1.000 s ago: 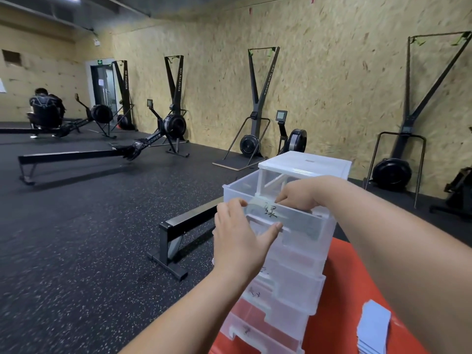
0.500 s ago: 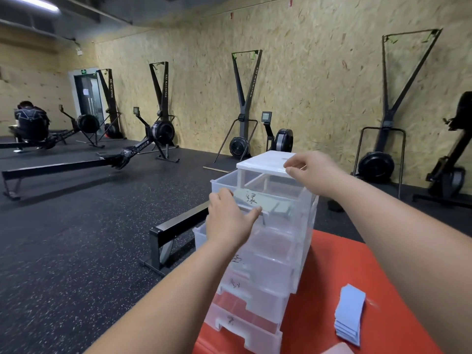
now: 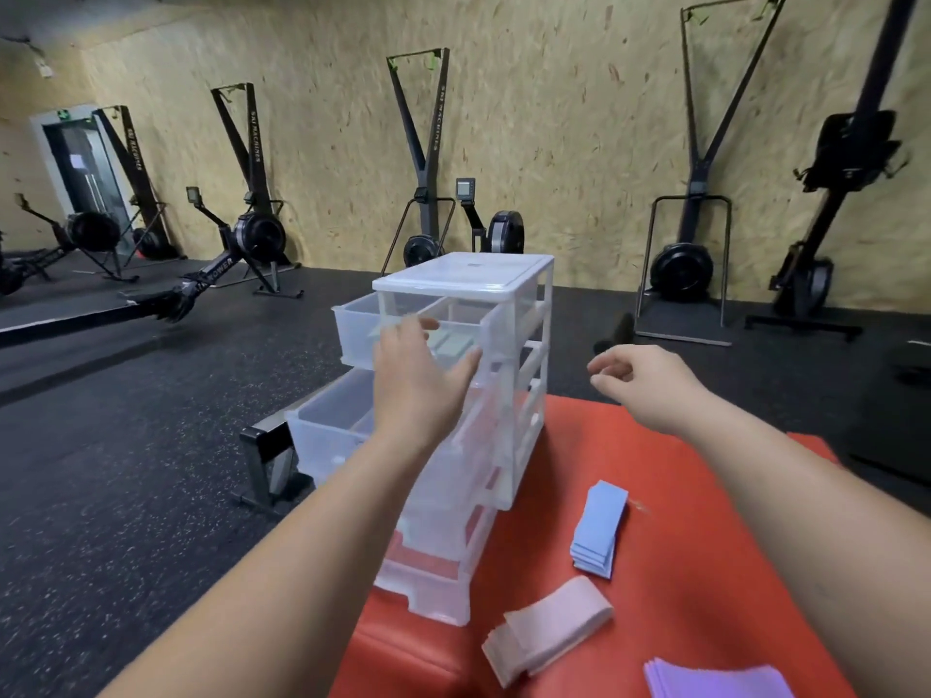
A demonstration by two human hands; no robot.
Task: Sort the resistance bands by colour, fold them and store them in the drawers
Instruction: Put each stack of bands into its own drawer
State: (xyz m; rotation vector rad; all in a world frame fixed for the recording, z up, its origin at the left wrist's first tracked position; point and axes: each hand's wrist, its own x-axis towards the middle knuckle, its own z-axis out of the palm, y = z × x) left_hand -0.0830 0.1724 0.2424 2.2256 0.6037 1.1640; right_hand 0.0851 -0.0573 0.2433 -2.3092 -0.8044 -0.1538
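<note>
The right hand (image 3: 647,385) was inside the top drawer (image 3: 355,330) a second ago and rested on the lid of the clear drawer unit (image 3: 468,272) half a second ago. It now hangs off at 3 o'clock from the unit, well apart from it, its fingers (image 3: 607,367) loosely curled and holding nothing. The left hand (image 3: 418,380) stays at the front of that drawer, fingers spread wide and fairly straight, gripping nothing.

The folded green bands (image 3: 453,345) lie in the drawer, so the green batch looks stored. The likely next step is for the left hand to push the drawer shut.

The top drawer stands pulled out toward 9 o'clock, and the second drawer (image 3: 322,435) is out further, toward 8 o'clock. Through the clear plastic and behind the hand, the green bands' long axis is hard to read; it may run along the drawer's slide.

Three sorted lots wait on the red tabletop (image 3: 715,496):
- The blue band stack (image 3: 599,531) sits just beside the unit at its 4 o'clock, long axis running from 6 toward 12, tipped slightly to 1.
- The pink folded band (image 3: 551,624) lies nearer the person, long axis from 8 to 2 o'clock.
- The purple stack (image 3: 715,680) is cut off by the lower edge of the view.
</note>
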